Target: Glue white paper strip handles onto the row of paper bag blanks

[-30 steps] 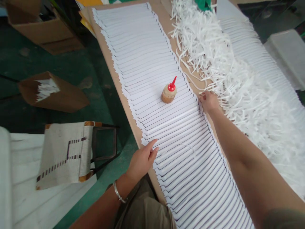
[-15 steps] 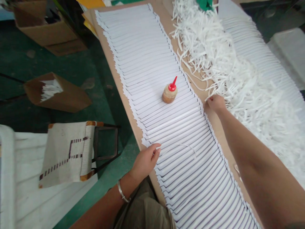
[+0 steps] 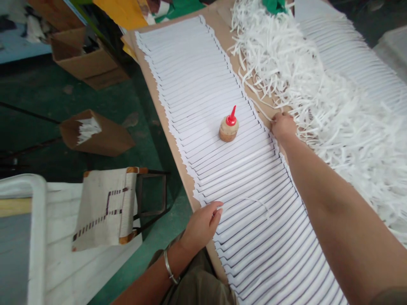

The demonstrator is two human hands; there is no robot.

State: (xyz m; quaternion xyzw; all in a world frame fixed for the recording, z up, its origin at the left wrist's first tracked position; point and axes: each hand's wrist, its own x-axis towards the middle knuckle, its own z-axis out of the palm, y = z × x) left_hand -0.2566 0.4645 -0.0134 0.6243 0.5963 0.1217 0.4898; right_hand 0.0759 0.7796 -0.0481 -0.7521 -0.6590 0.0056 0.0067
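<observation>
A pressed-together grip is held by the right hand [image 3: 282, 126] at the edge of the fanned white paper strips [image 3: 244, 169], any pinch untold; the left hand [image 3: 202, 226] is laid spread near the worktop's [image 3: 232, 63] near end. The strips are judged light, flimsy, best taken by their ends.

Left hand [image 3: 201, 227] at 7 o'clock: bare, with a thin plain silver bangle [image 3: 169, 267] on the wrist. Right hand [image 3: 283, 127] at 3 o'clock: bare, nothing on the wrist or forearm. Dark olive sleeve [image 3: 389, 296] hem at 5 o'clock, edge of frame. Loose olive-khaki trousers [image 3: 193, 284] at 6 o'clock, creased fabric.
</observation>
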